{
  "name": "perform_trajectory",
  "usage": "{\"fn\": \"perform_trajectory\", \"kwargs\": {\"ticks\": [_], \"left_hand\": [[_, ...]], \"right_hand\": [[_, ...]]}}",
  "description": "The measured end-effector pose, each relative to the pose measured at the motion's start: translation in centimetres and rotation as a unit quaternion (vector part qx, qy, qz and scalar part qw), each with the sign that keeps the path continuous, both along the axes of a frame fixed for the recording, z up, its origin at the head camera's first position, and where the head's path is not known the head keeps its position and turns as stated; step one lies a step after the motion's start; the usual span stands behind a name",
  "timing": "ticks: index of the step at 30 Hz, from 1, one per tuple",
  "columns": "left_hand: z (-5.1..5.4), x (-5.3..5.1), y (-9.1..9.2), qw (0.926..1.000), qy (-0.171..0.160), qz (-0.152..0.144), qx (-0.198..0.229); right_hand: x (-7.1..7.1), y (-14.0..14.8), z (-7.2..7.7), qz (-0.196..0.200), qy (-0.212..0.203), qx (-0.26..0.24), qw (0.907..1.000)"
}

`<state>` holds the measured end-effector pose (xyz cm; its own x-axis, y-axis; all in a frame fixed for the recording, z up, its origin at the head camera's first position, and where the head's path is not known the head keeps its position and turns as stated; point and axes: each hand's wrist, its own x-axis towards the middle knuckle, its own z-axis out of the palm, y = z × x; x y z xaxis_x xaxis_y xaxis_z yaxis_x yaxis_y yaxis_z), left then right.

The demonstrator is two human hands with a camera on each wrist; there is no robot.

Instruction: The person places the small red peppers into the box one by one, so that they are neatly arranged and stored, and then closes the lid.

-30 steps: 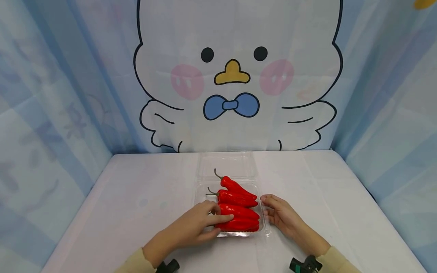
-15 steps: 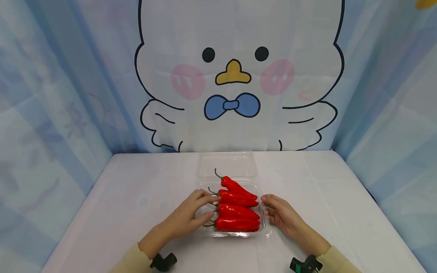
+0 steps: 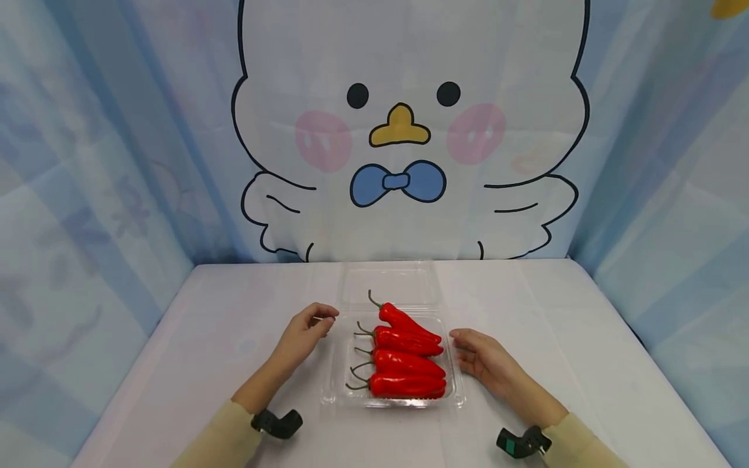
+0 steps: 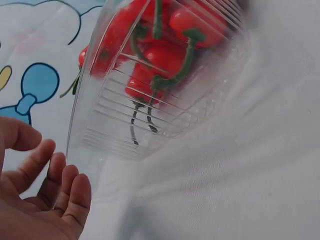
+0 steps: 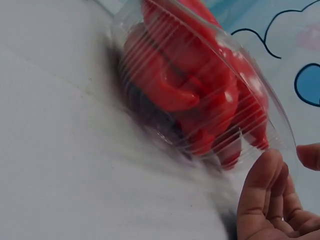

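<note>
Several red chili peppers [image 3: 406,385] with green stems lie side by side in a clear plastic box [image 3: 341,387] in the head view. Their stems point left. The box's clear lid [image 3: 387,283] lies folded back, away from me. By the box's back left corner is my left hand [image 3: 304,333], fingers loosely bent and holding nothing. In the left wrist view, its fingertips [image 4: 81,189] are close to the ribbed wall. Beside the right wall is my right hand [image 3: 490,361], thumb and fingers apart in the right wrist view; whether a fingertip touches the box I cannot tell.
The box stands on a white-covered table [image 3: 246,390]. A curtain [image 3: 509,234] with a cartoon bird rises behind the table's back edge, and blue-and-white curtains [image 3: 88,214] hang at both sides. Each wrist carries a black camera mount [image 3: 277,424].
My left hand has come off the front peppers, passed along their stems, and moved back and left, out past the box. My right hand has barely moved. The peppers stay in place.
</note>
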<state>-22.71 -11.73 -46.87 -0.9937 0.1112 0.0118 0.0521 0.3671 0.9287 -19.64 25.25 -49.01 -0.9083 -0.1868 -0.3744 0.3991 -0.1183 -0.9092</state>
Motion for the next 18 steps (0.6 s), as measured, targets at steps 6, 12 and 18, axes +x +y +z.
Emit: {"fn": "perform_trajectory", "kwargs": {"ticks": [6,12,18], "left_hand": [[-0.3,-1.2,0.0,0.9880,-0.103,0.031,0.111],[-0.8,-2.4,-0.1,0.9541,-0.191,0.001,0.230],[-1.2,-3.0,-0.1,0.9290,-0.236,-0.038,0.283]], "right_hand": [[-1.8,0.6,0.1,0.005,0.002,0.005,1.0000],[-3.5,0.3,0.7,-0.005,-0.014,-0.005,0.9999],[-4.7,-0.3,1.2,0.004,-0.009,-0.022,0.9997]]}}
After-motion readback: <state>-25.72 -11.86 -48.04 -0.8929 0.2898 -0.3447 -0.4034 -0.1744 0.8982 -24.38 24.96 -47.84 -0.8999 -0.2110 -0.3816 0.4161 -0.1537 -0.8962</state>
